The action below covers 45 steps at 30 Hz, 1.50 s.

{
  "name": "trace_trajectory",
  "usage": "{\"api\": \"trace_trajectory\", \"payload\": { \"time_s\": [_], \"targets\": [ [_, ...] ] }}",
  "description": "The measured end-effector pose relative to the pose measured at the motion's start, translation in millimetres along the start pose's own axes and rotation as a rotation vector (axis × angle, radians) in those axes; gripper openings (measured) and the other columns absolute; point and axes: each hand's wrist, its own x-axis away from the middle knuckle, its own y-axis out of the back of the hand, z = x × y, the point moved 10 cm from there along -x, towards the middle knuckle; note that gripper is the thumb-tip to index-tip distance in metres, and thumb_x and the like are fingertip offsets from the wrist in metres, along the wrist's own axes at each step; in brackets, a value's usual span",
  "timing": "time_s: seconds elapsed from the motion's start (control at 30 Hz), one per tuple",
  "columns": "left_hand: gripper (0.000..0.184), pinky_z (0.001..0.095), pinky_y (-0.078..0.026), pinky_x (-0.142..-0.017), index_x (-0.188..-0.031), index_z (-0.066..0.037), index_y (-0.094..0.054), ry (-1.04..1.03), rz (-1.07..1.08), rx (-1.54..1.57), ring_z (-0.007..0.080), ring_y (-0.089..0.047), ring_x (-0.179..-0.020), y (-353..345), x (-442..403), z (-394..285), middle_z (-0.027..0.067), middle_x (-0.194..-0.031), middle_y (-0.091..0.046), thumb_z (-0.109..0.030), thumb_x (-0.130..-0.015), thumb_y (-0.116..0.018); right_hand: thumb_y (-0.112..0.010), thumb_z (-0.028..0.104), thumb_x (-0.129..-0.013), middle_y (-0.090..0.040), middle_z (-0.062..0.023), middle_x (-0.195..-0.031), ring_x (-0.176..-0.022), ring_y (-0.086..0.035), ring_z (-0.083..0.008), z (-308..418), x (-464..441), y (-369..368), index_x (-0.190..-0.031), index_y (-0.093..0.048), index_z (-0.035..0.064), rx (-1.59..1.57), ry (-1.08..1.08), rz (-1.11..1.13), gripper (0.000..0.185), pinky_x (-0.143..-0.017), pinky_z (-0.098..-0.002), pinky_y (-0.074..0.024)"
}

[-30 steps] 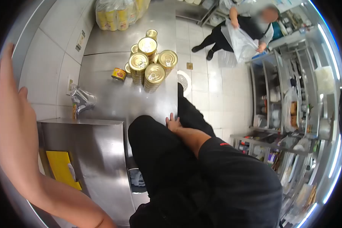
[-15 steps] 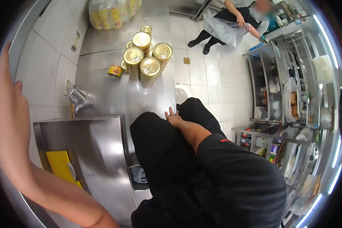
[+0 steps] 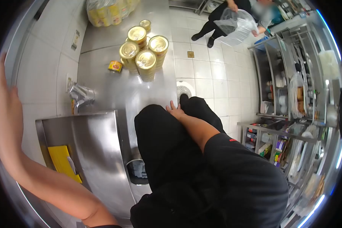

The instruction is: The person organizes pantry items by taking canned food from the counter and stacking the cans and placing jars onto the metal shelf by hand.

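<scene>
My right hand (image 3: 174,111) rests with fingers spread on the edge of the steel counter (image 3: 102,89), between my black-trousered knees, holding nothing. At the far left my left hand (image 3: 7,91) reaches up along a metal edge; its thumb shows, but its fingertips are hard to make out. Ahead on the counter stand several stacks of gold-topped cans (image 3: 145,62), with one small yellow can (image 3: 115,67) on its side to their left. A foil-like silver object (image 3: 81,95) is near the wall.
Plastic-wrapped yellow cans (image 3: 108,13) sit at the counter's back. A raised steel panel (image 3: 89,152) bears a yellow piece (image 3: 62,163). A bin (image 3: 137,171) is beside my leg. Across the tiled floor a person (image 3: 231,13) holds a clear plastic bag (image 3: 237,28). Loaded shelves (image 3: 268,72) line the right.
The view has shifted a little, and my knees have moved further onto the counter's edge. The other person has moved the plastic bag about. Both my hands keep nearly the same places.
</scene>
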Motion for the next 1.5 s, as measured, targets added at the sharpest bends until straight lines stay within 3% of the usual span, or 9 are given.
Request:
{"api": "trace_trajectory", "payload": {
  "time_s": [0.17, 0.33, 0.57, 0.97, 1.23, 1.37, 1.43, 1.47, 1.5],
  "targets": [
    [0.052, 0.0427, -0.038, -0.121, -0.162, -0.017, -0.037, -0.005, 0.265, -0.285, 0.0283, -0.053, -0.143, 10.4, -3.2, -5.3, 0.0127, -0.157, -0.051, -0.024, -0.111, -0.044, -0.046, 0.047, -0.102, 0.009, -0.0116, -0.177, -0.151, -0.005, -0.0665, 0.1, 7.8, -2.4, -0.168, -0.019, 0.0327, -0.001, -0.057, 0.034, 0.073, -0.121, -0.0705, -0.0238],
    [0.057, 0.0445, -0.048, -0.104, -0.154, -0.005, -0.041, 0.112, 0.354, -0.335, 0.0329, -0.061, -0.119, 25.5, -10.5, -29.3, 0.0196, -0.133, -0.059, -0.011, -0.098, -0.049, -0.035, 0.022, -0.105, 0.007, -0.0108, -0.177, -0.153, -0.014, -0.0623, 2.8, 15.0, 5.3, -0.167, -0.021, 0.0337, 0.114, -0.05, 0.0, 0.065, -0.122, -0.065, -0.0295],
    [0.064, 0.0462, -0.06, -0.083, -0.146, 0.01, -0.046, 0.224, 0.396, -0.313, 0.0376, -0.072, -0.091, 56.5, -29.3, -72.5, 0.0275, -0.105, -0.069, 0.005, -0.083, -0.055, -0.039, 0.024, -0.105, 0.002, -0.0102, -0.177, -0.154, -0.02, -0.0574, 2.0, 21.1, 5.2, -0.167, -0.021, 0.0358, 0.107, -0.062, -0.108, 0.066, -0.121, -0.0593, -0.034],
    [0.053, 0.0413, -0.044, -0.116, -0.16, -0.014, -0.042, 0.278, 0.35, -0.358, 0.029, -0.061, -0.134, 7.2, 20.7, 32.2, 0.0164, -0.15, -0.058, -0.031, -0.11, -0.05, -0.047, 0.024, -0.101, 0.002, -0.0108, -0.177, -0.152, -0.017, -0.0623, 3.0, 12.7, 1.6, -0.168, -0.021, 0.0326, 0.127, -0.043, -0.104, 0.072, -0.116, -0.0651, -0.0381],
    [0.066, 0.0388, -0.029, -0.126, -0.16, 0.0, -0.035, -0.085, 0.263, -0.007, 0.0252, -0.035, -0.154, -3.1, 0.8, 55.0, 0.0185, -0.165, -0.04, -0.032, -0.106, -0.058, -0.061, 0.03, -0.094, -0.006, -0.0147, -0.177, -0.15, -0.022, -0.0619, 12.7, 32.8, 3.8, -0.166, -0.029, 0.0218, 0.102, -0.059, -0.259, 0.079, -0.116, -0.0634, -0.0362],
    [0.075, 0.0428, -0.028, -0.127, -0.163, -0.004, -0.032, 0.207, 0.318, -0.04, 0.0342, -0.036, -0.154, 4.3, -20.1, 27.7, 0.02, -0.164, -0.041, 0.003, -0.092, -0.056, -0.068, 0.035, -0.09, -0.003, -0.01, -0.177, -0.155, -0.012, -0.0584, 16.7, 35.4, 7.6, -0.165, -0.032, 0.019, -0.174, -0.19, -0.305, 0.085, -0.114, -0.0719, -0.0314],
    [0.07, 0.0426, -0.029, -0.126, -0.163, -0.002, -0.03, 0.304, 0.349, 0.045, 0.037, -0.033, -0.154, 5.1, -22.8, 32.1, 0.0229, -0.166, -0.035, -0.02, -0.103, -0.061, -0.071, 0.037, -0.088, 0.0, -0.0078, -0.178, -0.157, -0.004, -0.0552, 18.0, 47.5, 3.6, -0.166, -0.028, 0.018, -0.306, -0.228, -0.338, 0.091, -0.115, -0.0726, -0.0303],
    [0.073, 0.043, -0.03, -0.126, -0.163, -0.002, -0.029, -0.057, 0.292, -0.081, 0.039, -0.034, -0.154, -23.5, -17.9, 104.2, 0.025, -0.165, -0.035, -0.018, -0.101, -0.064, -0.071, 0.037, -0.088, -0.001, -0.0064, -0.178, -0.159, -0.002, -0.0519, 17.3, 51.5, -0.4, -0.167, -0.026, 0.0183, -0.357, -0.233, -0.342, 0.093, -0.116, -0.0724, -0.0298],
    [0.076, 0.0442, -0.03, -0.126, -0.163, -0.002, -0.03, 0.24, 0.485, -0.055, 0.0392, -0.035, -0.153, -35.4, -12.7, 135.0, 0.0256, -0.164, -0.036, -0.012, -0.097, -0.066, -0.071, 0.036, -0.088, -0.001, -0.0048, -0.178, -0.159, -0.002, -0.0493, 15.6, 48.9, -5.6, -0.168, -0.024, 0.0193, -0.365, -0.236, -0.367, 0.094, -0.117, -0.0715, -0.0295]
  ]
}}
